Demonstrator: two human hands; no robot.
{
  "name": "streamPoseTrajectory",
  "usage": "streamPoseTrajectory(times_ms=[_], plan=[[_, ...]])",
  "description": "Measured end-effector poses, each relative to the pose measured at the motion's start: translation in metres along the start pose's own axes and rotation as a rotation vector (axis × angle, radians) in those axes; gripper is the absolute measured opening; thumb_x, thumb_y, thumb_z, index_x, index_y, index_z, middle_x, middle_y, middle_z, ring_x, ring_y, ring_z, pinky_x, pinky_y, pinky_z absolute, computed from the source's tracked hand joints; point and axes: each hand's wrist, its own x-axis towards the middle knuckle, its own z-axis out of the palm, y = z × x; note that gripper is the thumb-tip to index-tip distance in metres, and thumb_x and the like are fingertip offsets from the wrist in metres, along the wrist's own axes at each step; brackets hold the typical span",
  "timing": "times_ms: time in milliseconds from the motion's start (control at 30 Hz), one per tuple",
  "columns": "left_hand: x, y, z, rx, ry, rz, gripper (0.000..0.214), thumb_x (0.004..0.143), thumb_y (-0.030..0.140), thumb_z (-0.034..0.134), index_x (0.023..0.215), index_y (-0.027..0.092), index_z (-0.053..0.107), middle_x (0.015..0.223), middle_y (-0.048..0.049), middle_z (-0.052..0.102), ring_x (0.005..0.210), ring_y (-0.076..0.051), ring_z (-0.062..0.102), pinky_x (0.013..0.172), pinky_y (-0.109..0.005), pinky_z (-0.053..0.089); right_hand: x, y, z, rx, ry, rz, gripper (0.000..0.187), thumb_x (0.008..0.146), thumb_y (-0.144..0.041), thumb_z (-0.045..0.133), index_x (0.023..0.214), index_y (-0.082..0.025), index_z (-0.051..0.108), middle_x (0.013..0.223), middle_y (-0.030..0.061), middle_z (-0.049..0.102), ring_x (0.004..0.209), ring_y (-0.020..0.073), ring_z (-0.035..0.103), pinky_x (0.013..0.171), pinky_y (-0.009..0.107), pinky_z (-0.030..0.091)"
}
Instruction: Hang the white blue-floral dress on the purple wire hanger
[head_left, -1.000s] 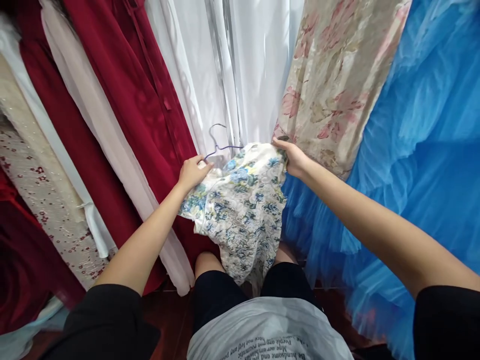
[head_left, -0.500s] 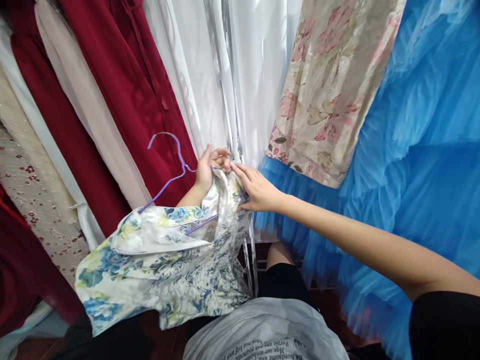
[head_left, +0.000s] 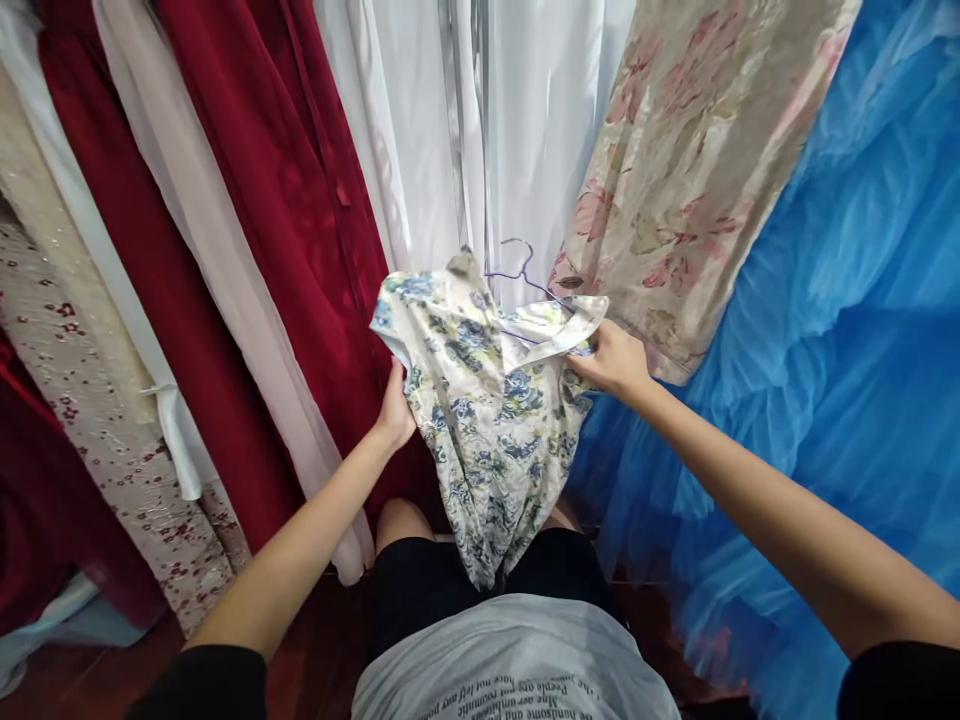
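Observation:
A white dress point(head_left: 487, 420) with a blue and yellow floral print hangs between my two hands in front of my lap. My left hand point(head_left: 397, 408) grips its left edge below the shoulder, with the thumb up along the fabric. My right hand point(head_left: 616, 360) is closed on the cloth at the right shoulder, near the pale neckline. A thin purple wire hanger point(head_left: 523, 272) sits inside the garment. Its hook sticks up above the collar, and part of its bar shows in the neck opening. The fingers behind the cloth are hidden.
Long garments hang in a row ahead: dark red dresses point(head_left: 262, 200), white cloth point(head_left: 540, 130), a beige floral dress point(head_left: 675, 190) and blue tulle point(head_left: 847, 380). At far left hangs a sheer dress with small red flowers point(head_left: 90, 410). The dark red floor point(head_left: 315, 640) shows below.
The floral garment has swung upright and turned to face me. My hands have moved apart to its two sides. The hanger hook has shifted from the left to the right.

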Motion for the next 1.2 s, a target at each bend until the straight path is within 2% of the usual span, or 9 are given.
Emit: streamPoseTrajectory(times_ms=[133,267,433,567,733,933,1033,1133,1200], plan=[[-0.036,-0.058,0.008,0.108,0.047,-0.075,0.065,0.068,0.050,0.084,0.122,0.018,0.068,0.132,-0.0120,0.068,0.132,-0.033,0.057,0.118,-0.050,0.039,0.001,-0.023,-0.008,0.023,-0.041,-0.146,0.072,0.074,-0.053,0.070,0.135,-0.017,0.058,0.130,0.0163,0.067,0.111,0.0399,0.065,0.089,0.044,0.051],[-0.075,-0.108,0.028,0.088,0.121,-0.181,0.060,0.069,0.038,0.085,0.125,0.021,0.067,0.138,-0.0112,0.065,0.136,-0.031,0.055,0.122,-0.048,0.035,-0.017,-0.019,-0.012,0.036,-0.131,-0.241,0.078,0.071,-0.045,0.072,0.141,-0.018,0.052,0.134,0.0154,0.064,0.113,0.0384,0.063,0.088,0.044,0.053],[-0.109,-0.144,0.056,-0.082,0.236,-0.156,0.064,0.072,0.037,0.082,0.131,0.021,0.062,0.141,-0.0121,0.063,0.132,-0.030,0.058,0.117,-0.046,0.042,-0.065,-0.022,0.002,-0.012,0.102,0.000,0.074,0.073,-0.027,0.064,0.144,-0.015,0.047,0.138,0.0217,0.054,0.126,0.0414,0.052,0.097,0.053,0.047],[-0.131,-0.142,0.067,-0.138,0.318,-0.142,0.064,0.071,0.036,0.085,0.128,0.016,0.065,0.136,-0.0152,0.066,0.130,-0.031,0.060,0.116,-0.046,0.042,-0.128,-0.054,0.035,0.412,0.381,0.369,0.041,0.082,-0.039,0.059,0.117,-0.017,0.062,0.119,0.0152,0.064,0.110,0.0329,0.059,0.091,0.047,0.048],[-0.148,-0.119,0.078,-0.134,0.229,-0.050,0.060,0.072,0.033,0.085,0.127,0.016,0.068,0.136,-0.0141,0.066,0.132,-0.032,0.059,0.117,-0.046,0.040,-0.161,-0.103,0.080,1.033,-0.307,0.517,0.047,0.093,-0.060,0.048,0.068,-0.021,0.055,0.059,0.0028,0.059,0.056,0.0187,0.054,0.058,0.031,0.042],[-0.150,-0.114,0.079,-0.106,0.234,-0.076,0.060,0.070,0.033,0.086,0.124,0.015,0.068,0.132,-0.0145,0.068,0.128,-0.032,0.062,0.113,-0.045,0.045,-0.142,-0.113,0.075,1.086,-0.257,0.392,0.046,0.093,-0.055,0.055,0.062,-0.022,0.046,0.049,-0.0038,0.047,0.048,0.0129,0.042,0.052,0.027,0.032],[-0.154,-0.112,0.074,-0.041,0.375,-0.059,0.054,0.078,0.038,0.080,0.124,0.014,0.064,0.128,-0.0163,0.068,0.122,-0.031,0.064,0.108,-0.045,0.049,-0.155,-0.105,0.066,1.152,-0.260,0.431,0.043,0.092,-0.050,0.058,0.062,-0.020,0.054,0.048,-0.0039,0.047,0.047,0.0117,0.040,0.052,0.027,0.030],[-0.155,-0.104,0.069,0.205,0.669,0.202,0.069,0.080,0.035,0.079,0.139,0.019,0.049,0.141,-0.0174,0.056,0.129,-0.030,0.057,0.109,-0.045,0.045,-0.169,-0.100,0.062,1.206,-0.291,0.473,0.040,0.089,-0.048,0.061,0.061,-0.019,0.059,0.048,-0.0037,0.046,0.047,0.0113,0.039,0.052,0.027,0.029],[-0.152,-0.096,0.071,0.404,0.691,0.411,0.068,0.079,0.030,0.079,0.138,0.020,0.048,0.142,-0.0169,0.051,0.132,-0.030,0.051,0.111,-0.044,0.042,-0.172,-0.101,0.060,1.203,-0.330,0.484,0.038,0.088,-0.046,0.062,0.062,-0.018,0.062,0.047,-0.0034,0.047,0.046,0.0113,0.040,0.051,0.027,0.028]])
